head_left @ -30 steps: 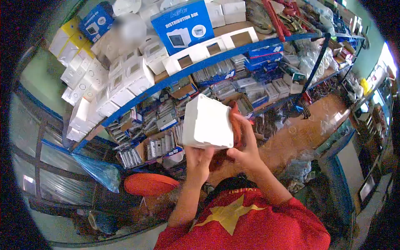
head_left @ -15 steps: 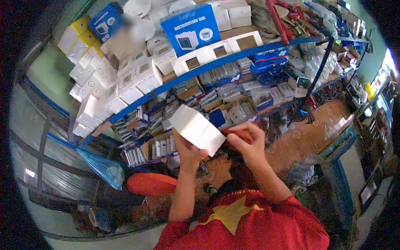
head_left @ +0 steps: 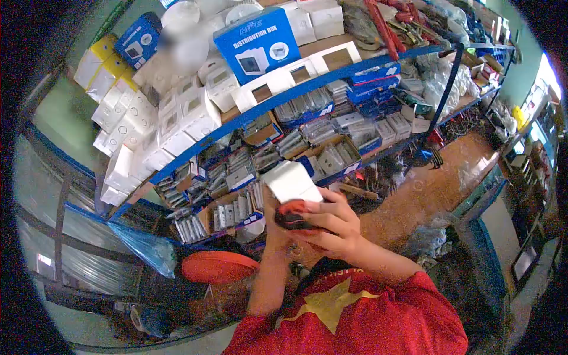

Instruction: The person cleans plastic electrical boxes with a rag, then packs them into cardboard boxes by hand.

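Observation:
In front of my chest a white box [head_left: 291,182] is tilted, one plain face turned up and brightly lit. My left hand [head_left: 272,216] is wrapped round its left and lower side, with most of its fingers hidden. My right hand [head_left: 336,226] closes over a red and black bundle [head_left: 293,215], which may be a cloth; blur hides its exact kind. That bundle lies against the near side of the box, and my right fingertips reach the box's lower edge.
A blue-framed shelf [head_left: 248,115] faces me, with white boxes [head_left: 198,118] and a blue distribution box carton [head_left: 255,47] on top. Lower tiers hold packed electrical parts [head_left: 234,213]. A red round stool [head_left: 219,266] stands at lower left.
My right hand has moved left with the red and black bundle, from beside the box onto its near side. The box has shifted slightly right and turned. The view has shifted a little.

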